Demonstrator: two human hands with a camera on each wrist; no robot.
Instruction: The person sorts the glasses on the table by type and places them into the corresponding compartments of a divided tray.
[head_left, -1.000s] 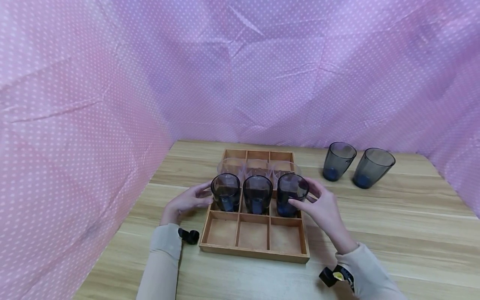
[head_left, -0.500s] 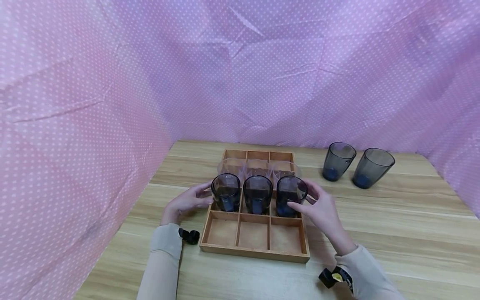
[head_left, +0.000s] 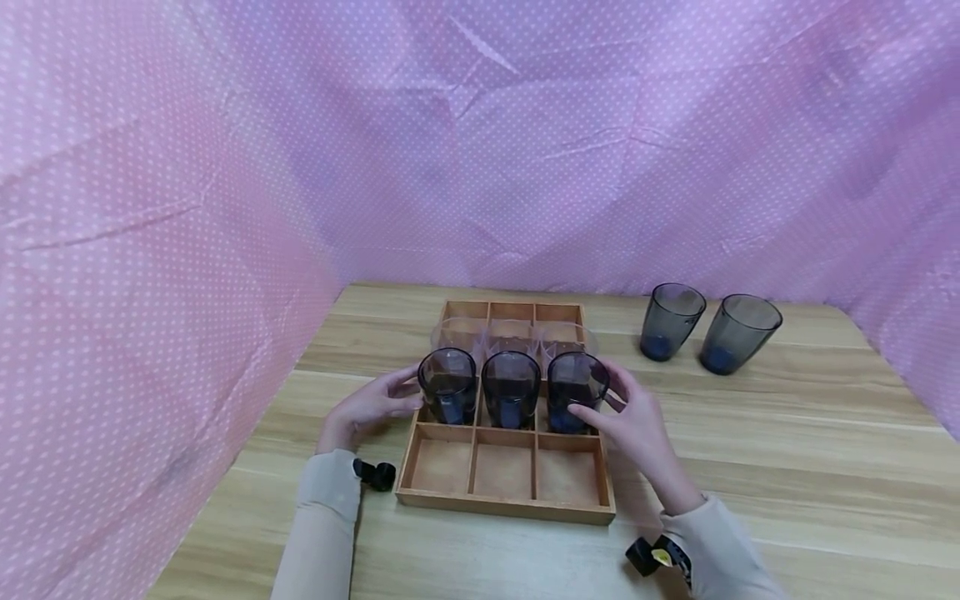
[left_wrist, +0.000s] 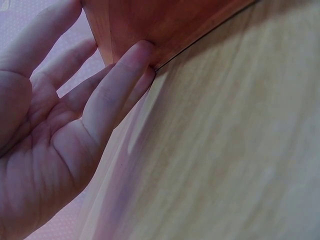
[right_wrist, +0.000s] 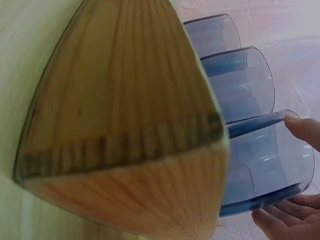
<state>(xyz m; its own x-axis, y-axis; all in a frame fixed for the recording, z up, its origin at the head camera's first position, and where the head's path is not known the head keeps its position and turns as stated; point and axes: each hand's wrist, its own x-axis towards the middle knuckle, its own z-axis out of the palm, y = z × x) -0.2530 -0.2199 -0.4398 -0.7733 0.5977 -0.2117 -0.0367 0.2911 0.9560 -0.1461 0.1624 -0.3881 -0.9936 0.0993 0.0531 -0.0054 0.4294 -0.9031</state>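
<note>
A wooden compartment tray [head_left: 504, 505] lies on the table. Three dark tinted glasses stand side by side in one of its rows: a left glass [head_left: 448, 387], a middle glass [head_left: 512, 390] and a right glass [head_left: 572, 396]. My right hand [head_left: 637, 425] holds the right glass, thumb on its near side and fingers round its outer side. In the right wrist view the thumb and fingers [right_wrist: 290, 220] span that glass. My left hand [head_left: 375, 400] is at the tray's left side, by the left glass; in the left wrist view its fingertips touch the tray's wooden wall [left_wrist: 135, 30].
Clear glasses [head_left: 512, 333] stand in the row behind the dark ones. Two more dark glasses, one [head_left: 671, 321] and another [head_left: 738, 333], are on the table at back right. A pink dotted cloth [head_left: 480, 167] hangs behind and at the sides.
The right glass and my right hand have shifted slightly left, and the glass's rim has come a little lower. My left hand stays at the tray's side. The head view has moved slightly.
</note>
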